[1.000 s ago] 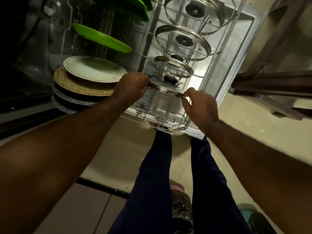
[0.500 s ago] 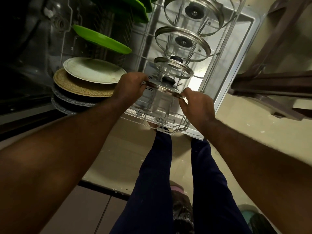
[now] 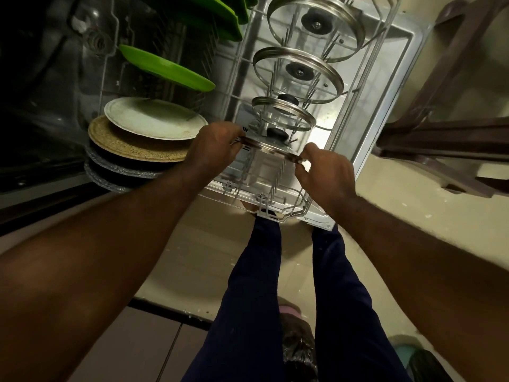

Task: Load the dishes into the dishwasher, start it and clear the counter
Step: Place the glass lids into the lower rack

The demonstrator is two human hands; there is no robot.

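A glass pot lid [image 3: 271, 146] with a steel rim and a black knob hangs over the near end of the pulled-out lower wire rack [image 3: 296, 208]. My left hand [image 3: 213, 147] grips its left rim and my right hand [image 3: 325, 172] pinches its right rim. Three more glass lids stand in the rack's tines behind it: a small lid [image 3: 283, 113], a middle lid [image 3: 298, 73] and a far lid [image 3: 316, 23]. On the left stand a white plate [image 3: 154, 117], a speckled brown plate [image 3: 129, 146], grey plates below it and green plates [image 3: 165, 67].
The open dishwasher door [image 3: 385, 86] lies under the rack, its end at my legs. A brown plastic chair [image 3: 446, 139] stands close on the right. A black bag [image 3: 297, 351] lies on the beige floor by my feet. The dark tub interior fills the left.
Both hands have tilted the lid and shifted it slightly up and away toward the small lid behind it. The other lids and plates have not moved.
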